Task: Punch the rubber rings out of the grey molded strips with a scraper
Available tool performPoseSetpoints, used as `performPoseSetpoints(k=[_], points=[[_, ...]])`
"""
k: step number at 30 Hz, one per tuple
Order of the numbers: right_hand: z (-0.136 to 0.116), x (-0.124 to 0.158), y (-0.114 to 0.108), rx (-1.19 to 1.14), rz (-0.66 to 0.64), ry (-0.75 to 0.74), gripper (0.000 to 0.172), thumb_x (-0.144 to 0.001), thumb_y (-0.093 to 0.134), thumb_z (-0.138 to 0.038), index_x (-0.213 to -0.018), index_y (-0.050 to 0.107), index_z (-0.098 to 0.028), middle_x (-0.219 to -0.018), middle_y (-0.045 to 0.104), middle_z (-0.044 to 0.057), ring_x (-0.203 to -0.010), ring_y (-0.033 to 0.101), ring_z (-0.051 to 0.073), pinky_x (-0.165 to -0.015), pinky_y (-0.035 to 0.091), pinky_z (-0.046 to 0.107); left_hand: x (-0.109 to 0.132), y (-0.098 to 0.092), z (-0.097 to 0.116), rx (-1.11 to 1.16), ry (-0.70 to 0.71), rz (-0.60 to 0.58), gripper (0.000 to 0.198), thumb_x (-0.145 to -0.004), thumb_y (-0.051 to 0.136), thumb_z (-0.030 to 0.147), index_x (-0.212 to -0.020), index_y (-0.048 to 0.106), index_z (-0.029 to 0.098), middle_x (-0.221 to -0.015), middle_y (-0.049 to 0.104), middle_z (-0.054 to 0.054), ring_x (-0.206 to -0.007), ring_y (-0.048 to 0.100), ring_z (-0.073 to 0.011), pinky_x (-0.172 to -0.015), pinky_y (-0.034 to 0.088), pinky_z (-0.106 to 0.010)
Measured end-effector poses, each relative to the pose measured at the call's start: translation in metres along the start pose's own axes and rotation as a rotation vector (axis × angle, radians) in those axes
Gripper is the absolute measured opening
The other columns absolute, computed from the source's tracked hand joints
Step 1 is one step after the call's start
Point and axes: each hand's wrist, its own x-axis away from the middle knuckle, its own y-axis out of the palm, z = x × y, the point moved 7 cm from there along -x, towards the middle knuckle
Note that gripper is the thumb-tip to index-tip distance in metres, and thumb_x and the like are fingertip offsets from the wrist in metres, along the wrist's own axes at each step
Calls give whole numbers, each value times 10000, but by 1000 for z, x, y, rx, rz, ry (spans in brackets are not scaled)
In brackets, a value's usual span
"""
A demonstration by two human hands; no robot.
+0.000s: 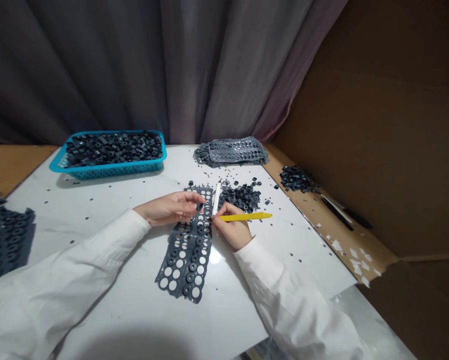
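A dark grey rubber sheet [181, 262] with rows of round holes lies lengthwise in front of me, some holes still filled with ring-shaped pieces. My left hand [167, 209] is over the sheet's upper part, its fingers curled together around what looks like a small black rubber piece [200, 205]. At the sheet's right edge, my right hand [234, 227] grips a slim yellow pen-like tool [247, 217], whose tapered end points right. A white stick [217, 196] extends away from the right fingers; whether they hold it too, I cannot tell. Beyond that hand lies a pile of small black pieces [243, 196].
A blue basket [115, 172] full of black pieces stands at the back left. Stacked rubber sheets [239, 151] lie at the back right. Another sheet [6, 237] is at the left edge. A cardboard wall [378, 125] rises on the right, with black pieces [296, 178] beside it.
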Motion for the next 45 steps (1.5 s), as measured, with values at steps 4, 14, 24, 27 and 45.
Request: performPoseSetpoints(k=[4, 14, 24, 27, 45], points=[[0, -1, 0, 14, 5, 2, 161, -659, 601, -216, -609, 448, -201, -494, 546, -43, -425, 483, 108, -448, 380, 220, 0, 1, 2, -60, 10, 25, 401, -599, 797, 270, -904, 568, 148, -754, 522, 8, -578, 407, -61, -509, 256, -204], [1, 0, -1, 50, -4, -5, 177, -681, 604, -241, -608, 447, -205, -499, 547, -35, -440, 480, 117, -445, 362, 227, 12, -30, 53, -681, 239, 344, 304, -690, 678, 347, -926, 643, 160, -823, 613, -29, -690, 524, -130, -637, 394, -259], [1, -3, 1, 44, -19, -53, 183, -702, 593, -252, -603, 445, -208, -499, 543, -30, -454, 479, 127, -457, 363, 236, 55, -167, 170, -1555, 370, 1041, 327, -699, 563, 276, -972, 670, 131, -1020, 667, -103, -944, 582, -233, -887, 407, -305], [1, -4, -1, 47, 2, -62, 173, -699, 588, -251, -608, 447, -211, -487, 528, -42, -446, 475, 124, -457, 361, 233, 53, -175, 166, -1578, 355, 1009, 367, -686, 539, 300, -997, 671, 156, -1064, 669, -74, -999, 584, -237, -934, 388, -292], [6, 2, 18, 39, -111, 20, 155, -597, 544, -138, -537, 417, -204, -468, 518, -49, -472, 496, 122, -470, 359, 217, 69, -146, 168, -1818, 330, 848, 451, -875, 339, 129, -1318, 394, 69, -1516, 151, -103, -1369, 160, -253, -1113, 107, -441]])
